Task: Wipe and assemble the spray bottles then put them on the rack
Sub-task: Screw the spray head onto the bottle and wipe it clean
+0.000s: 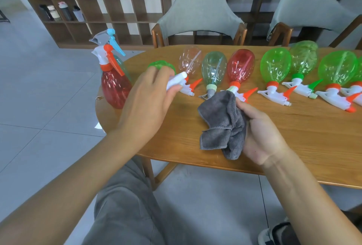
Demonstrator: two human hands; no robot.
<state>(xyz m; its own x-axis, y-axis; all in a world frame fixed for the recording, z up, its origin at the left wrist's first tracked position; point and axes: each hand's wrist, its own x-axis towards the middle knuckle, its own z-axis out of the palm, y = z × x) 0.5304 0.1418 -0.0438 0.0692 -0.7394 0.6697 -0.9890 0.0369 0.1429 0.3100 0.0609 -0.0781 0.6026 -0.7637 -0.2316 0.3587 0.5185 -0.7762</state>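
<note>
Left hand (150, 88) fingers curled round white spray head (177, 82), right hand (260, 133) gripping grey cloth (221, 123), no legible writing

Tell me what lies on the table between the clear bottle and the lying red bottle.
In the head view, one teal-tinted bottle lies between the clear bottle and the red bottle, its grey sprayer end toward the cloth.

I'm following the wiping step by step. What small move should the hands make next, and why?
Probably bring the grey cloth in the right hand to the spray head the left hand grips, and wipe it. The two are apart, and the cloth touches no bottle yet.
</note>
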